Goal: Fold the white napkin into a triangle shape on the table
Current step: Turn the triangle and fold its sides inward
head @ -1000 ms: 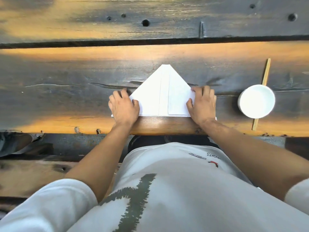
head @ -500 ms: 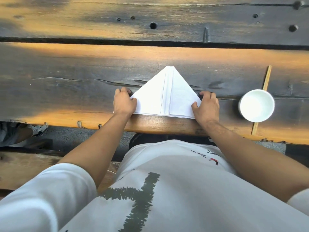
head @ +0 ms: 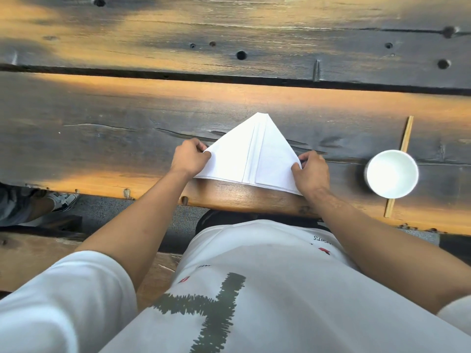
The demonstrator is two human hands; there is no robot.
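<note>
Two hands work the white napkin [head: 251,155], which lies folded into a triangle near the front edge of the wooden table [head: 102,128], its point aimed away from the person and its long base running along that edge. A pair of vertical creases runs down its middle from the tip to the base.

Far to the left of the napkin, below the table's edge, a shoe [head: 62,200] rests on the grey ground. Nearer in, the left hand [head: 190,157] sits at the napkin's left corner, fingers curled and thumb pressed against them, pinching the paper's sloping left edge. The forearm comes up from a white sleeve low in the view.

On the other side of the napkin, the right hand [head: 311,171] does the same at the right corner: thumb on top of the paper, fingers curled over the edge, pinching it. The base near this corner appears slightly raised off the wood, though it is hard to be sure.

Well to the right of the napkin stands a white cup [head: 392,173], open mouth upward, apart from the right hand. A single wooden chopstick [head: 405,136] lies under it, sticking out beyond the cup's far and near sides.
</note>
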